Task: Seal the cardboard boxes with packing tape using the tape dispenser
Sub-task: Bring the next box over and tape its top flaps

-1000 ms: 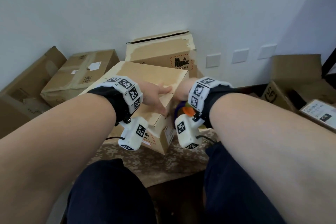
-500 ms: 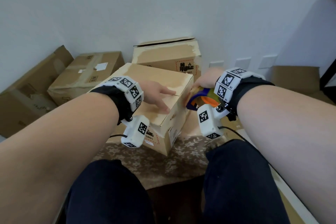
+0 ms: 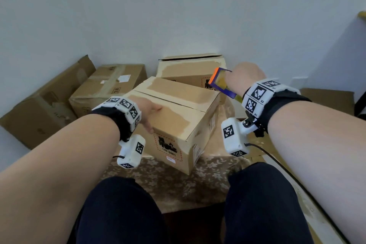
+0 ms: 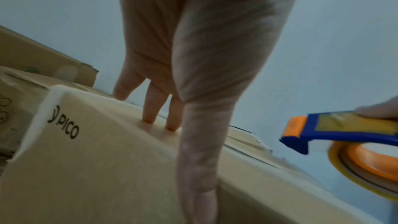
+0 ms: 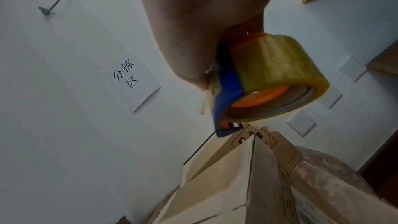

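A brown cardboard box [image 3: 178,109] with closed flaps stands on a patterned cloth in front of my knees. My left hand [image 3: 150,113] lies flat on its near top flap, fingers [image 4: 150,108] straight and pressing the cardboard [image 4: 103,151]. My right hand [image 3: 243,79] grips a blue and orange tape dispenser [image 3: 221,83] in the air above the box's far right corner. The dispenser [image 5: 228,91] carries a yellowish roll of tape [image 5: 275,67]. Its orange tip [image 4: 295,127] points left, clear of the box top.
A second box [image 3: 190,69] with torn flaps stands behind the first against the white wall. Two more boxes [image 3: 111,83] lie at the left. Another carton [image 3: 326,101] sits at the far right. A paper sign [image 5: 131,81] hangs on the wall.
My right hand has lifted the tape dispenser from beside the box's right side to above its far right corner. The left hand has stayed flat on the top flap.
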Tool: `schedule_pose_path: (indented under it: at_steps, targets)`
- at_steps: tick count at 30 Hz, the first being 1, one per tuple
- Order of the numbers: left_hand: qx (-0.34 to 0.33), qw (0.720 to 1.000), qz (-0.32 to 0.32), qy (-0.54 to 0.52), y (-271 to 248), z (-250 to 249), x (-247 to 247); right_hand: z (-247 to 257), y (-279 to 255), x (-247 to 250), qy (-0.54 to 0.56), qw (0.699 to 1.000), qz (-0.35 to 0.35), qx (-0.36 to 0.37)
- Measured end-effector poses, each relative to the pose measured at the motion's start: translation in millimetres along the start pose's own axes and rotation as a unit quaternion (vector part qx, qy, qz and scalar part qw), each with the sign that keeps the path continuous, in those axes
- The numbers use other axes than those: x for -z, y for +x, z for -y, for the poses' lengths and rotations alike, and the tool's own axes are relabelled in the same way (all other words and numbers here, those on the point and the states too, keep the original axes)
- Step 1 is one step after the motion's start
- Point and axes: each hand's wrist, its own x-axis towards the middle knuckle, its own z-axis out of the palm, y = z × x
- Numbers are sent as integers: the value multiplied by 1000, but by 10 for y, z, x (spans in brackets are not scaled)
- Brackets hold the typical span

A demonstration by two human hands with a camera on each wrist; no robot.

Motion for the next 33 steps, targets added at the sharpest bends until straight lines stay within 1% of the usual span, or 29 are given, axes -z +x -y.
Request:
schedule_pose_path:
  at_steps: [1,5,9,12,14,16,17,19,22,24,27,31,33]
  targets:
    - [1,1000,1,10,20,-4,-1,43,3,-4,-15,1000,-3,7]
    - [-41,999,-22,6,23,-103,47,187,91,-102,-62,998,7,-9]
    - [-62,996,-70,-6,-2,-316,106,253,124,-183,-51,998,18,19]
    - [-80,985,-129,-78,31,-480,89,287,138,-248,-49,997,32,60]
    - [-83,974,-140,-161,76,-474,84,313,154,-279,-57,994,43,77]
    - [-78,963,-135,-222,134,-351,99,322,170,-306,-65,993,52,84]
    - [-69,962,-132,-231,173,-256,101,326,189,-320,-62,993,52,88]
    - [-29,967,-114,-226,260,-50,77,336,226,-355,-58,993,51,92]
    - [41,977,-64,-199,386,195,-14,357,291,-425,-53,993,42,100]
    - [66,978,-51,-189,437,278,-77,374,324,-472,-46,993,40,103]
    - [56,982,-43,-177,444,303,-115,397,368,-531,-44,992,34,115]
    - [59,990,8,-127,394,319,-37,459,424,-617,-43,990,30,130]
    - [48,993,22,-104,371,350,0,495,452,-650,-36,990,38,128]
